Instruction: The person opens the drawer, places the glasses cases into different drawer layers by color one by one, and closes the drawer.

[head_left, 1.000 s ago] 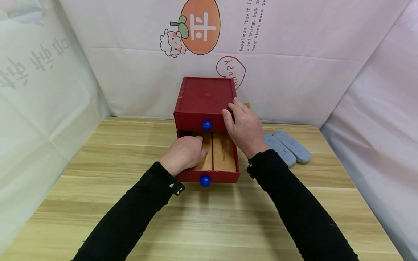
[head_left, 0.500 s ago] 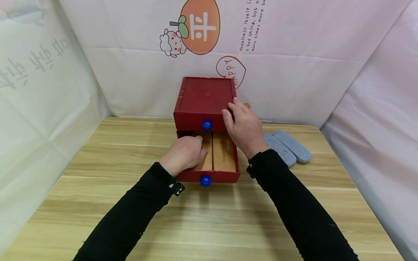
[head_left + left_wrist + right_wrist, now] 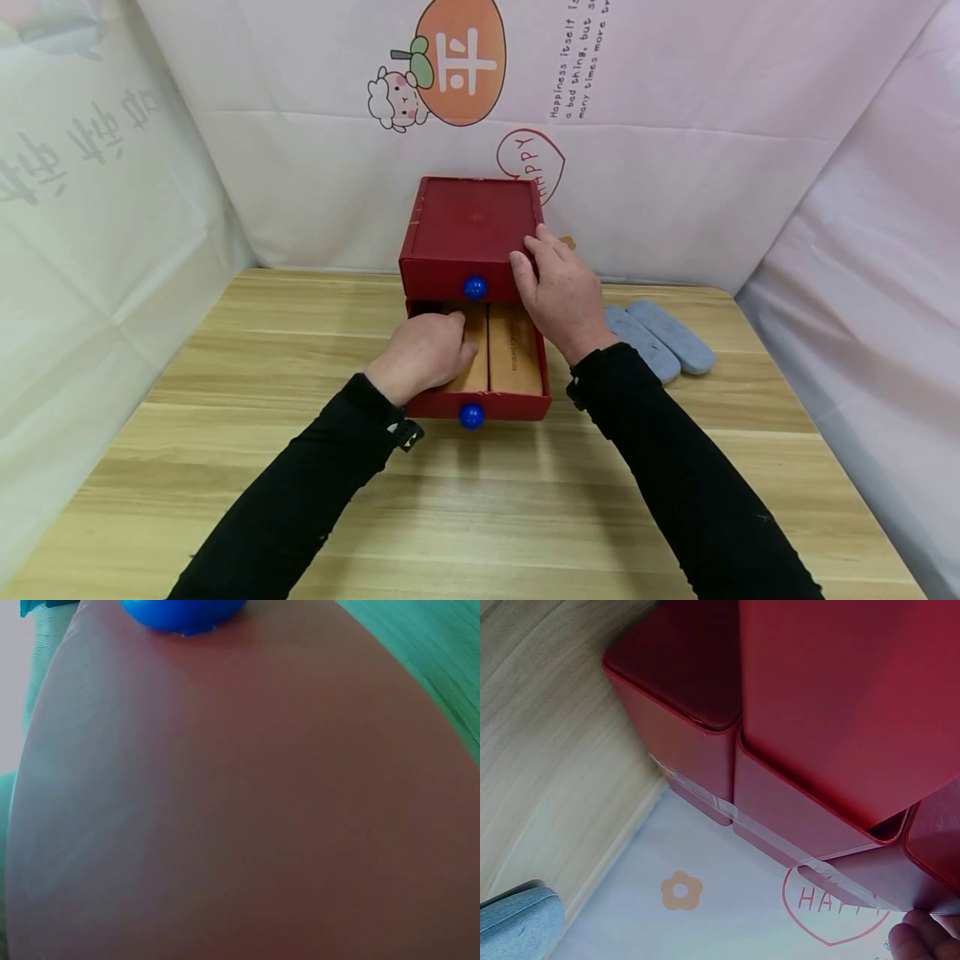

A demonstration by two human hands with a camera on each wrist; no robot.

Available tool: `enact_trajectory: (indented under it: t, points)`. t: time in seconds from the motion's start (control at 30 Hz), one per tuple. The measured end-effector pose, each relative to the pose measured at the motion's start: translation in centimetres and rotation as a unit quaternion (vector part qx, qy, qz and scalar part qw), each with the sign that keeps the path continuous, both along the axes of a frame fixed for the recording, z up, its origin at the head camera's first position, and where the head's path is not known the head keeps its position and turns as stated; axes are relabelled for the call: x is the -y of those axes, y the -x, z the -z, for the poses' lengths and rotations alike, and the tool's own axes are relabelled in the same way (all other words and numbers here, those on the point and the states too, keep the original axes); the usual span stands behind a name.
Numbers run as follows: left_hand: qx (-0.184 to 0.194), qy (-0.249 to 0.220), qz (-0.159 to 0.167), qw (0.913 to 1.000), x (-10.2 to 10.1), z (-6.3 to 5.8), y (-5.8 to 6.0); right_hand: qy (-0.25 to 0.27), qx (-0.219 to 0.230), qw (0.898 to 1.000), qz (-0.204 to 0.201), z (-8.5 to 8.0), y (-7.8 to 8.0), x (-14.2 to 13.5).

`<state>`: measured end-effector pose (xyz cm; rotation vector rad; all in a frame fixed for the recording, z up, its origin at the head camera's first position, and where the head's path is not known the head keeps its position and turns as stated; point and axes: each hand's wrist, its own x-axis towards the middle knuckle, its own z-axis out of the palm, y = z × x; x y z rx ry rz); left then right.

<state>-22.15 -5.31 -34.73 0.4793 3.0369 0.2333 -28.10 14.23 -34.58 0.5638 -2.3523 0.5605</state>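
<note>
A red stack of drawers [image 3: 480, 217] stands at the back of the table, and a drawer [image 3: 517, 407] beneath its top one is pulled out. Two brown cardboard boxes [image 3: 517, 350] lie side by side in that drawer. My left hand [image 3: 420, 354] reaches down into its left half, over the left box [image 3: 468, 379]; its fingertips are mostly hidden, and whether they hold anything I cannot tell. The drawer front with its blue knob [image 3: 184, 611] fills the left wrist view. My right hand [image 3: 562, 296] rests on the stack's right top edge, its fingers [image 3: 922, 937] fairly straight.
Two blue-grey oblong things [image 3: 671, 337] lie together on the wooden table [image 3: 480, 517], right of the stack. White printed cloth [image 3: 300, 167] hangs behind and on both sides. Clear tape [image 3: 765, 832] runs across the stack's tiers.
</note>
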Motion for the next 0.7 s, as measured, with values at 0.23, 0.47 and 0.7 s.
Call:
enact_trajectory:
  t: [0.23,0.47,0.7]
  points:
    - [-0.004,-0.004,0.001,1.0000,0.02,0.16,-0.05,-0.004,-0.004,1.000,0.001,0.01,-0.01,-0.06]
    - [-0.010,-0.006,0.002,0.9999,0.01,0.21,-0.12,-0.003,-0.001,1.000,0.000,0.01,-0.01,-0.10]
    - [-0.018,-0.007,0.003,0.9998,-0.02,0.17,-0.28,-0.005,0.002,1.000,-0.001,-0.05,-0.05,-0.10]
